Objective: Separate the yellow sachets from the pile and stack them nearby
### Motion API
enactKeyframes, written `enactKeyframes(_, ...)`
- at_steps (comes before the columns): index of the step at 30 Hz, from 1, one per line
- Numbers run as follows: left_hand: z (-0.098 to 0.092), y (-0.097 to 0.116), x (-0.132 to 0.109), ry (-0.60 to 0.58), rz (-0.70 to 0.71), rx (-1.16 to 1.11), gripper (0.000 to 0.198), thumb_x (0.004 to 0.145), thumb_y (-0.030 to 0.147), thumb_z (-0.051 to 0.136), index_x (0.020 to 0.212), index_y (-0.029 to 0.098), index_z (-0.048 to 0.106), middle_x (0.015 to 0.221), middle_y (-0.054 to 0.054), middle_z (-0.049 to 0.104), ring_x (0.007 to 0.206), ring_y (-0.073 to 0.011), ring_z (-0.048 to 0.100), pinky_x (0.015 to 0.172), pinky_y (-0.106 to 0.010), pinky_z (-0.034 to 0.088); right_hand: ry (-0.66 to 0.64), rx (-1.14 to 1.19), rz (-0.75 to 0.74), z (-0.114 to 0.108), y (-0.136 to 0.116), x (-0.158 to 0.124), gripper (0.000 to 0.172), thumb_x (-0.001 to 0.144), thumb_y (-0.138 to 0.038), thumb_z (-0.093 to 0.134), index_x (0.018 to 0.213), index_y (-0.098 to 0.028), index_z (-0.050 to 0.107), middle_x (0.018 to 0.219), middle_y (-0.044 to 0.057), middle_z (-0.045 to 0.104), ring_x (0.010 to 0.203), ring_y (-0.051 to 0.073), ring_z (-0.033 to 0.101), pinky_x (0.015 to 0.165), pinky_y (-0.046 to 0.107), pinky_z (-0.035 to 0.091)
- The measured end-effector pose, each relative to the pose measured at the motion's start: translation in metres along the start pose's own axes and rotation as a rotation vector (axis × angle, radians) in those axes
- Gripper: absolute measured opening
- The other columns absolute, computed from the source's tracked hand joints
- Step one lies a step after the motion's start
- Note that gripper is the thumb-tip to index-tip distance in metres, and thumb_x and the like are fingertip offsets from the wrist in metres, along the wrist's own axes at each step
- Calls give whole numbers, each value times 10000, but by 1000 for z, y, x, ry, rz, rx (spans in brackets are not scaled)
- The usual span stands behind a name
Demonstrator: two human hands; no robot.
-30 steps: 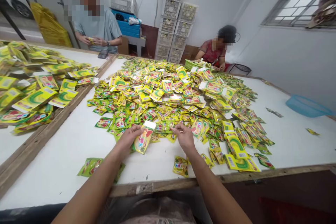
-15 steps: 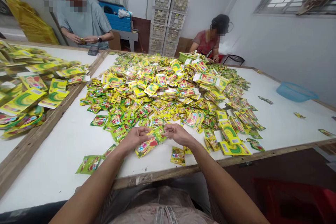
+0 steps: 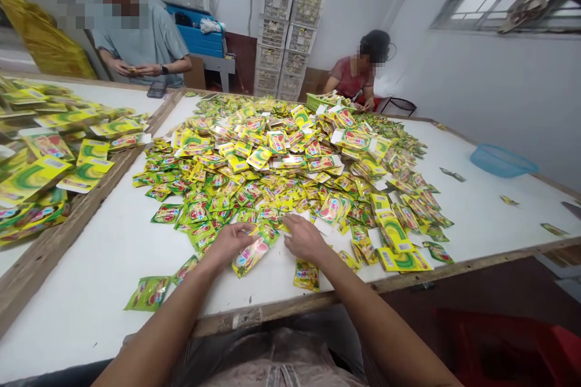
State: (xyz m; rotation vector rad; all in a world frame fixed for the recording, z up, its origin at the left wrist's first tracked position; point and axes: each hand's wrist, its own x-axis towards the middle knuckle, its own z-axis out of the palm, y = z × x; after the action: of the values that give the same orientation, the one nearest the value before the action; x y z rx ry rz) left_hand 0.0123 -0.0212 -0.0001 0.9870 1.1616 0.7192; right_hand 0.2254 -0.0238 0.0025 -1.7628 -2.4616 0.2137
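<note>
My left hand (image 3: 232, 244) is closed on a small yellow-green candy box (image 3: 251, 259) with fruit pictures, tilted above the white table. At the box's upper right end shows a green candy packet (image 3: 269, 233); I cannot tell how far it is inside. My right hand (image 3: 305, 240) is just right of that packet, thumb and forefinger apart, with nothing visible between them. Below it lies a yellow candy packet (image 3: 306, 275). Green packets (image 3: 147, 293) lie left of my left forearm. Ahead of both hands rises a heap of packets and candy boxes (image 3: 276, 142).
A wooden strip (image 3: 97, 193) divides the white table (image 3: 104, 242); more boxes (image 3: 39, 175) are piled left of it. A blue basin (image 3: 503, 161) stands at the right. Two people work across the table, near a green basket (image 3: 318, 101) and stacked crates (image 3: 272, 42).
My right hand has let go of the green packet's end and its fingers have opened. My left hand keeps the box, now turned a little more upright. The view has shifted slightly.
</note>
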Motion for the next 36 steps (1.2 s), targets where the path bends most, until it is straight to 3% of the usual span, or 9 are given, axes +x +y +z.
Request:
enactKeyframes(4, -3, -2, 0, 38, 35, 16, 517, 494, 453, 775, 871, 148, 594, 461, 80, 492, 405, -71, 390, 436, -193, 230, 101, 25, 122, 8, 4, -7, 400, 804, -105, 377, 1133, -160, 597, 1100, 112, 662, 1008, 204, 604, 906, 313, 439)
enactKeyframes(7, -1, 0, -1, 43, 53, 47, 480, 519, 445, 766, 858, 149, 599, 469, 80, 494, 414, -71, 386, 434, -197, 222, 278, 300, 229, 3, 12, -12, 363, 845, -182, 366, 1111, -187, 613, 1065, 90, 670, 1003, 210, 600, 903, 349, 447)
enactKeyframes(9, 2, 3, -3, 34, 61, 71, 474, 519, 431, 770, 862, 148, 606, 471, 80, 502, 412, -74, 389, 432, -202, 222, 324, 528, 208, -4, 9, -14, 317, 846, -241, 408, 1080, -209, 620, 1079, 69, 652, 1012, 207, 584, 890, 352, 447)
enactKeyframes(13, 4, 6, -5, -45, 60, 87, 447, 514, 409, 784, 836, 143, 625, 511, 51, 569, 452, -95, 465, 455, -205, 286, 293, 801, 137, -17, -9, -9, 243, 787, -345, 546, 976, -206, 608, 960, 34, 628, 863, 172, 566, 737, 283, 449)
enactKeyframes(19, 2, 7, -9, -158, 81, 17, 448, 520, 393, 799, 856, 131, 660, 683, -21, 679, 607, -151, 599, 570, -240, 420, -30, 727, 45, -22, -16, 8, 143, 706, -318, 627, 709, -176, 622, 615, -34, 535, 600, 111, 457, 570, 218, 327)
enactKeyframes(23, 4, 6, -10, -151, 87, 18, 473, 511, 383, 810, 877, 121, 666, 645, -6, 660, 594, -141, 589, 567, -233, 411, -85, 665, 50, -29, -19, 15, 88, 647, -250, 672, 650, -175, 625, 575, -44, 517, 576, 103, 445, 568, 221, 307)
enactKeyframes(27, 5, 7, -9, -174, 94, 4, 465, 500, 380, 816, 853, 116, 669, 654, -7, 659, 580, -127, 568, 562, -225, 397, -73, 758, 92, -32, -30, 16, 110, 604, -168, 660, 703, -179, 615, 581, -56, 493, 556, 92, 427, 543, 218, 321)
enactKeyframes(32, 5, 12, -12, -109, 82, -39, 472, 509, 386, 811, 870, 118, 666, 598, 13, 633, 531, -102, 522, 526, -211, 368, 105, 1085, 167, -26, -32, 5, 347, 644, -235, 647, 974, -190, 548, 806, -7, 566, 694, 115, 538, 639, 245, 444)
enactKeyframes(36, 5, 11, -11, -107, 104, -29, 523, 507, 380, 815, 925, 105, 665, 571, 18, 616, 517, -103, 517, 530, -217, 369, 139, 1010, 204, -26, -35, -2, 347, 660, -230, 637, 992, -208, 542, 732, -25, 559, 670, 121, 553, 639, 263, 455)
